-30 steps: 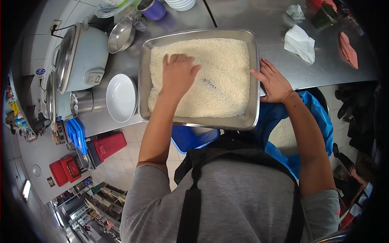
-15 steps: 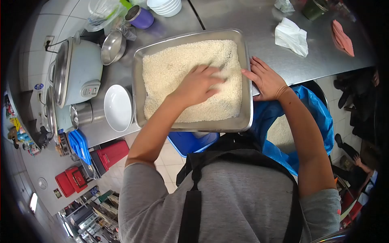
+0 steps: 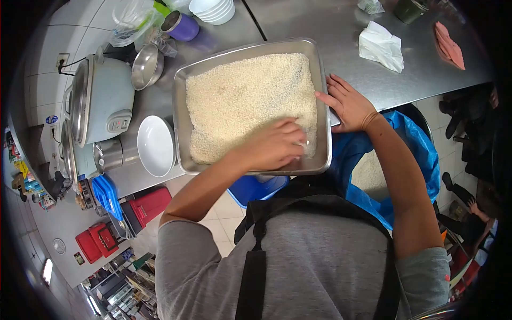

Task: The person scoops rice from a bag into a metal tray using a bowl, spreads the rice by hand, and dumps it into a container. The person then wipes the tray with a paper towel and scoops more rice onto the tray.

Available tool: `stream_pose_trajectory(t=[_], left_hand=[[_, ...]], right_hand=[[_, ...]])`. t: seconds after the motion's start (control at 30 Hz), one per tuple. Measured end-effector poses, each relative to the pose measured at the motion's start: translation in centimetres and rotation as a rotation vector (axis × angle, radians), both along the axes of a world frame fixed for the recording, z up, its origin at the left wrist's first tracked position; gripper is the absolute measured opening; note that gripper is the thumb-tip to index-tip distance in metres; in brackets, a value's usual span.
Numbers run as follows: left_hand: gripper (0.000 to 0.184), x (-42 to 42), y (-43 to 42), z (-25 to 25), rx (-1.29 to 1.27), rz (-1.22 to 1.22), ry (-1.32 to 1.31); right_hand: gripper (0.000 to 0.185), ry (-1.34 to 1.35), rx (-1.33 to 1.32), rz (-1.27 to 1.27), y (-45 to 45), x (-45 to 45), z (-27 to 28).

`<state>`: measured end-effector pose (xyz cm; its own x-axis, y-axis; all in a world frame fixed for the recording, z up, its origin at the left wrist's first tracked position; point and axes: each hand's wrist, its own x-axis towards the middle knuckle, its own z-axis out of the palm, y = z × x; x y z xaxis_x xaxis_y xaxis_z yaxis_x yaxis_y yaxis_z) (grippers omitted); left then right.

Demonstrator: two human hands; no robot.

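A deep rectangular steel tray (image 3: pixel 180 106) holds a wide layer of pale rice grains (image 3: pixel 240 96). My left hand (image 3: pixel 278 144) is down at the near right part of the rice, fingers curled together with their tips against the grains. A small whitish bit shows at the fingertips; I cannot make out what it is. Beside the tray's right wall, my right hand (image 3: pixel 349 108) lies with fingers stretched out, the thumb pointing at the rim. Below that hand stands a blue plastic sack (image 3: pixel 410 144) with more rice inside.
Left of the tray are a white bowl (image 3: pixel 156 146), a steel bowl (image 3: pixel 148 67) and a rice cooker (image 3: pixel 109 96). A purple cup (image 3: pixel 183 26) and stacked white bowls (image 3: pixel 214 10) stand behind. A crumpled white tissue (image 3: pixel 381 46) and a pink cloth (image 3: pixel 449 45) lie at right.
My left hand has moved from the middle of the rice toward the near side and slightly right, its fingers curling. A thin streak now shows in the rice at upper right. My right hand stays put.
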<state>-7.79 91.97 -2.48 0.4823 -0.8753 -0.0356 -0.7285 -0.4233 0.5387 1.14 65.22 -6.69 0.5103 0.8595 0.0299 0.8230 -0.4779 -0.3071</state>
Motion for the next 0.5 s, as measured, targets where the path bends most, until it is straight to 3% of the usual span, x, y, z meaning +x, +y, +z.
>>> stream_pose_trajectory(t=[0.2,0.3,0.4,0.5], left_hand=[[0.026,0.2,9.8,2.1,0.217,0.302,-0.136],[0.042,-0.4,13.6,2.3,0.229,0.450,-0.106],[0.068,-2.2,13.5,3.4,0.330,0.440,-0.148],[0.085,-3.5,13.2,0.7,0.517,0.414,-0.203]], right_hand=[[0.109,0.008,-0.031,-0.017,0.2,-0.2,0.1],[0.108,0.003,-0.021,-0.029,0.1,-0.1,-0.2],[0.108,0.016,-0.030,-0.032,0.1,-0.1,0.0],[0.109,0.022,-0.033,-0.028,0.2,-0.1,0.1]])
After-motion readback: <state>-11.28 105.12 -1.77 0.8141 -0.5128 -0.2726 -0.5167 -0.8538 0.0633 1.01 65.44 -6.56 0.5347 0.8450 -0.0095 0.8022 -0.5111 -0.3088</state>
